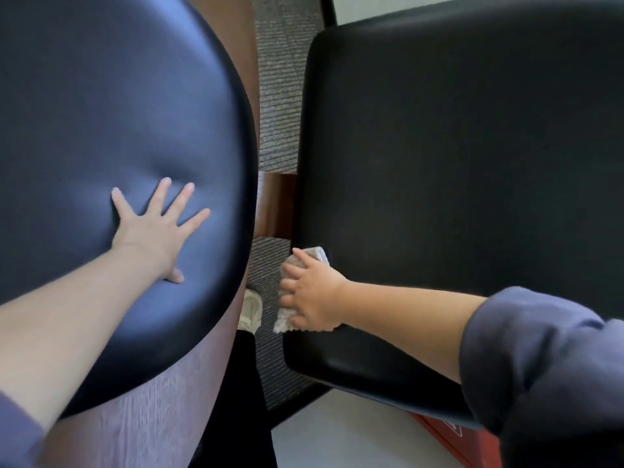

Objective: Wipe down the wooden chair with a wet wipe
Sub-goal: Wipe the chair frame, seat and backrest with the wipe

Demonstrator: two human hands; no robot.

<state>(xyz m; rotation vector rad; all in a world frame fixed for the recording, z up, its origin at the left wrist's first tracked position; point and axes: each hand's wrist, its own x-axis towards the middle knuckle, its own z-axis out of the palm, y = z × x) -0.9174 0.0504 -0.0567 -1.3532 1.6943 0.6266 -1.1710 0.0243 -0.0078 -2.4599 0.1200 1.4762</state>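
The chair's padded black backrest [101, 96] fills the left of the view, set in a brown wooden shell [141, 417]. My left hand [155, 228] lies flat on that pad with fingers spread, holding nothing. The black seat cushion [456, 163] fills the right. My right hand [314, 295] presses a crumpled whitish wet wipe [285, 320] against the seat's left edge, fingers curled over it. A brown wooden frame piece [275, 204] shows in the gap between backrest and seat.
Grey ribbed carpet [277, 96] shows through the gap. A light shoe [251, 309] stands on the carpet below. A pale floor [337, 440] and a red object [452, 437] lie at the bottom right.
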